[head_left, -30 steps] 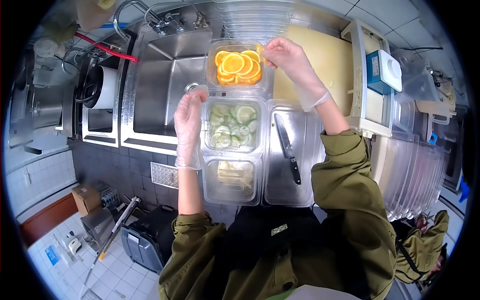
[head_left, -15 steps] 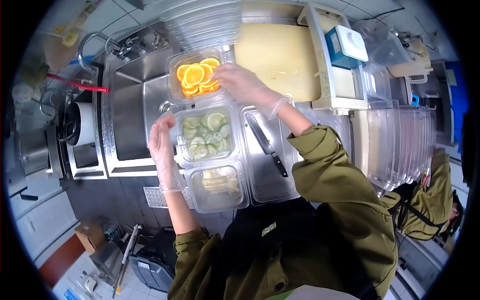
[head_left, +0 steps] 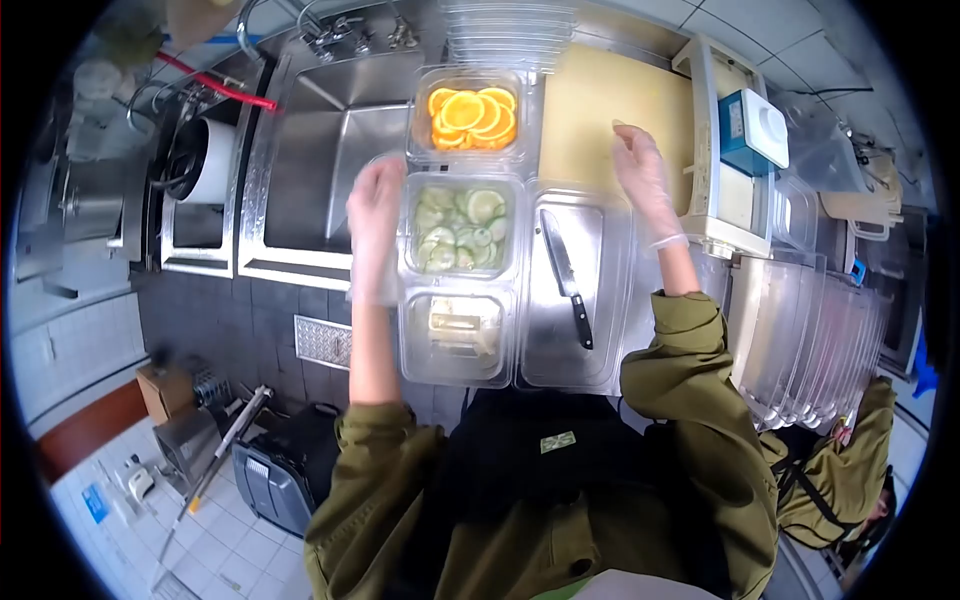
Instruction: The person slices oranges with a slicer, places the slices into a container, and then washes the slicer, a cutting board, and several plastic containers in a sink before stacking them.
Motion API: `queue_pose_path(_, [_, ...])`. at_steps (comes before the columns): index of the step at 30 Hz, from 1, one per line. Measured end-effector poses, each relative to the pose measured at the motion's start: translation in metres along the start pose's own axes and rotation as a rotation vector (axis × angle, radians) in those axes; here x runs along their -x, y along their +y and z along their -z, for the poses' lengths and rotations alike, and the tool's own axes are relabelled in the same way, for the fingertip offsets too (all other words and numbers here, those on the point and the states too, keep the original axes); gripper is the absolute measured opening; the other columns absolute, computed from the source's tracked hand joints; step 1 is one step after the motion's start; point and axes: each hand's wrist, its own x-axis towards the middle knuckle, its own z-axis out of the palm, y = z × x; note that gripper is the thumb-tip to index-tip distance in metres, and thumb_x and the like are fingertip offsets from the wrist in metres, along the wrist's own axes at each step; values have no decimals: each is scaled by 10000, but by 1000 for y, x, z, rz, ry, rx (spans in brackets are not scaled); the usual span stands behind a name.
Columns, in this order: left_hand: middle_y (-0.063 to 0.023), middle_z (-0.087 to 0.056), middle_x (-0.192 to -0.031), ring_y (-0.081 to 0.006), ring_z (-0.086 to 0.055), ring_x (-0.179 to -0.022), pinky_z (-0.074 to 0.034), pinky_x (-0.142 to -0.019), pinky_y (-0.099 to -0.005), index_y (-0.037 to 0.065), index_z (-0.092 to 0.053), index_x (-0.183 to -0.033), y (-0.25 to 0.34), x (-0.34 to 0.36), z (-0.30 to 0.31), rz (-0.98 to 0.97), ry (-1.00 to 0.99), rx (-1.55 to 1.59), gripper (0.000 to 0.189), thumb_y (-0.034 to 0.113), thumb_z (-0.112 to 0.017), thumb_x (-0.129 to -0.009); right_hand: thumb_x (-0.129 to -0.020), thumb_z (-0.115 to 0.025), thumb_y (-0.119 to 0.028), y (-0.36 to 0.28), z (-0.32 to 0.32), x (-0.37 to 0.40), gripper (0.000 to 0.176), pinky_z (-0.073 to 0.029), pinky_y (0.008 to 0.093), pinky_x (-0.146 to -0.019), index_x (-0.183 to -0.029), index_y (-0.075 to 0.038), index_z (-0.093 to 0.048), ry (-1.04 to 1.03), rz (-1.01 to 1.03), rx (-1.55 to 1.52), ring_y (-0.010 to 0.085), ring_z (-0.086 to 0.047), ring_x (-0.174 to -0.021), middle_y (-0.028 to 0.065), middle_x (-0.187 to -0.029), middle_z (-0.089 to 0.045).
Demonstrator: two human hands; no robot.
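Note:
My left hand (head_left: 374, 205), in a clear glove, hovers by the left side of the container of cucumber slices (head_left: 460, 230). Its fingers are curled together and slightly blurred; whether they hold anything is hidden. My right hand (head_left: 642, 178), gloved too, is over the pale cutting board (head_left: 590, 110). Its fingers are bunched together, and I cannot make out anything between them. Orange slices (head_left: 475, 115) fill the container behind the cucumber. In the nearest container lie pale pieces (head_left: 465, 325). A black-handled knife (head_left: 565, 265) rests in the clear tray (head_left: 560, 365) to the right.
A steel sink (head_left: 330, 190) with taps is on the left. Stacked clear containers (head_left: 510, 30) stand at the back. A blue and white box (head_left: 755, 130) sits on the cream frame right of the board. Another person (head_left: 840, 480) is at the far right.
My right hand has left the orange slices and moved right, over the cutting board. My left hand stays by the cucumber container's left side. The whole view has shifted.

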Motion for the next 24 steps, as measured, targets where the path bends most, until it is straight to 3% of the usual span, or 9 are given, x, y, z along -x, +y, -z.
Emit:
queue_pose_path(3, [-114,-639,-958,-238,-614,-912,-459,-796,-353,80,-607,-1040,-12,-50,-21,-36,-7,-468,372,364,-592,-801,-882,-500,-206,0,-32,-10,306,-426,291,-849,-1114,-9,-531,-164,181,-106,197,-547,-963,113,-1073,-570])
queue_pose_path(5, [-113,-637,-982,-275,-605,-930,-460,-807,-390,89,-600,-1047,-5,-68,-31,8,-42,-613,421,407,-601,-771,-814,-542,-277,-35,-55,-22,366,-428,363,-877,-1069,-15,-555,-274,-7,-110,321,-566,-968,183,-1009,-599])
queue_pose_path(8, [-112,-637,-999,-289,-601,-952,-465,-815,-409,102,-594,-1056,9,-84,-38,26,-71,-776,429,411,-607,-759,-786,-563,-367,-94,-62,-33,422,-448,369,-829,-988,2,-593,-415,-197,85,334,-584,-936,194,-937,-622])
queue_pose_path(10, [-116,-642,-985,-290,-598,-969,-467,-826,-396,108,-609,-1017,13,-89,-40,76,-94,-851,403,404,-616,-744,-767,-578,-370,-92,-78,-37,414,-457,381,-781,-933,8,-612,-301,-207,174,341,-595,-893,202,-896,-626])
queue_pose_path(11, [-123,-643,-982,-295,-596,-971,-467,-828,-390,107,-614,-996,12,-91,-39,86,-102,-816,390,402,-614,-740,-758,-585,-372,-89,-87,-41,412,-462,387,-757,-905,11,-622,-248,-214,222,345,-600,-872,206,-876,-629])
queue_pose_path(14, [-145,-648,-931,-273,-618,-911,-466,-792,-350,77,-615,-863,-14,-112,-36,112,-151,-600,343,382,-621,-706,-753,-586,-300,-64,-101,-48,357,-462,374,-689,-868,36,-622,-271,-192,-86,297,-603,-762,198,-810,-625])
queue_pose_path(20, [16,-495,-674,-87,-427,-634,-369,-586,-266,85,-494,-710,22,-96,-16,43,-169,222,189,228,-608,-755,-764,-587,-207,-113,-69,-38,192,-421,303,-602,-701,-26,-571,-225,-253,-466,132,-500,-640,43,-702,-566])
queue_pose_path(21, [59,-432,-650,-64,-375,-623,-334,-558,-249,101,-470,-702,39,-90,-7,5,-184,139,160,181,-583,-781,-766,-589,-193,-126,-58,-35,176,-410,287,-584,-679,-44,-555,-233,-253,-566,107,-475,-627,13,-691,-548])
queue_pose_path(24, [56,-449,-647,-49,-393,-614,-334,-550,-220,102,-465,-699,66,-58,22,-33,-194,143,164,166,-588,-787,-806,-602,-192,-151,-31,-19,143,-369,208,-572,-726,-89,-541,-344,-179,-557,65,-465,-643,-19,-655,-490])
